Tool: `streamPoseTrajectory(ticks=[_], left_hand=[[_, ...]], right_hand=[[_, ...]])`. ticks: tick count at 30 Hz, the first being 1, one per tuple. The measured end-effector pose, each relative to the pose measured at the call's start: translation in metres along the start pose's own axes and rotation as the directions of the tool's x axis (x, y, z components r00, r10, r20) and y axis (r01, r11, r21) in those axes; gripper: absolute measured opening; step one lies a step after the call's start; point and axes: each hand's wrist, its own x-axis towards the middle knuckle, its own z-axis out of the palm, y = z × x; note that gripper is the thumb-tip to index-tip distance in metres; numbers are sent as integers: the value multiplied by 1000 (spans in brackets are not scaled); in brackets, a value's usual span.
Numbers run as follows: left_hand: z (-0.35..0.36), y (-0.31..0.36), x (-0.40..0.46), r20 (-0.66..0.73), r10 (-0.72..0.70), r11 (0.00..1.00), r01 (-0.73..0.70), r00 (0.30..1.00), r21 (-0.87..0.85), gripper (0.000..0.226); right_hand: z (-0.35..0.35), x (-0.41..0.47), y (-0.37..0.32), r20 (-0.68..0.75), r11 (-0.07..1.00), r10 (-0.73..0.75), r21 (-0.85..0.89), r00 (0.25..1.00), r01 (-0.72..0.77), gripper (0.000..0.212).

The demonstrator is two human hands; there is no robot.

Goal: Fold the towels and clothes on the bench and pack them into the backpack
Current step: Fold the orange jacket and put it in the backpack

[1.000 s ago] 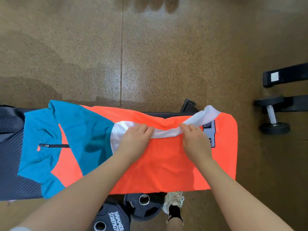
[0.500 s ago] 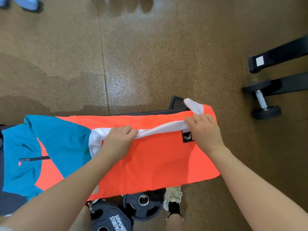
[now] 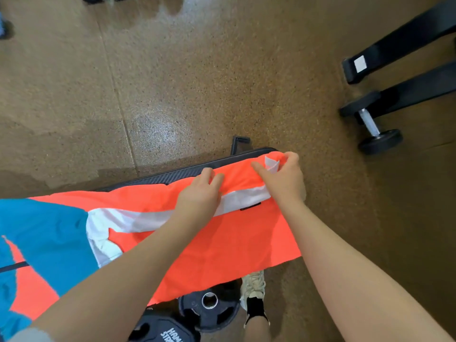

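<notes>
I am pinching the white cuff end of the orange jacket [image 3: 222, 243] with my right hand [image 3: 283, 181] while my left hand [image 3: 199, 196] is pressing flat, fingers straight, on its sleeve, keeping the fold taut along the surface [image 3: 172, 176].

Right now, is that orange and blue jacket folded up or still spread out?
Mostly spread: the jacket lies flat along the bench, only its white-striped sleeve laid across.

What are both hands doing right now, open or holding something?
Left hand: open, straight fingers pressing flat on the orange garment.
Right hand: pinching the garment's far corner by the white tab.
</notes>
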Motion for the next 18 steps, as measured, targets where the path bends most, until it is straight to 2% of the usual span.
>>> streamPoseTrajectory(ticks=[3,5,7,9,10,11,13,14,15,16,18], left_hand=[[9,9,4,45,-62,995,65,997,-78,39],[10,11,3,46,-92,992,96,995,-87,47],[8,10,5,37,-140,983,143,989,-112,50],[7,10,7,31,-178,973,180,984,-144,51],[7,10,7,39,-183,973,187,982,-139,53],[9,11,6,49,-182,974,187,982,-128,55],[13,12,4,80,-179,977,186,981,-99,61],[14,12,3,76,-169,980,176,983,-97,62],[16,10,1,64,-139,985,144,988,-93,64],[17,8,0,41,-97,992,100,995,-82,66],[20,2,-4,-5,-28,998,27,1000,-49,73]], right_hand=[[5,4,-4,20,943,-126,-309,992,126,43],[-1,10,-4,14,924,-170,-346,985,164,31],[-15,17,-1,-33,975,-142,-176,989,134,31],[-25,21,10,-118,995,-46,80,992,56,29],[-23,19,20,-101,982,26,187,994,-7,27],[-21,17,32,-52,953,112,287,992,-93,24],[-13,11,53,162,799,313,488,936,-352,19],[-11,8,61,238,745,361,507,902,-433,18],[-10,8,65,242,766,362,473,900,-435,14],[-11,9,65,185,846,316,388,931,-365,15],[-14,17,59,23,976,124,179,992,-126,35]])
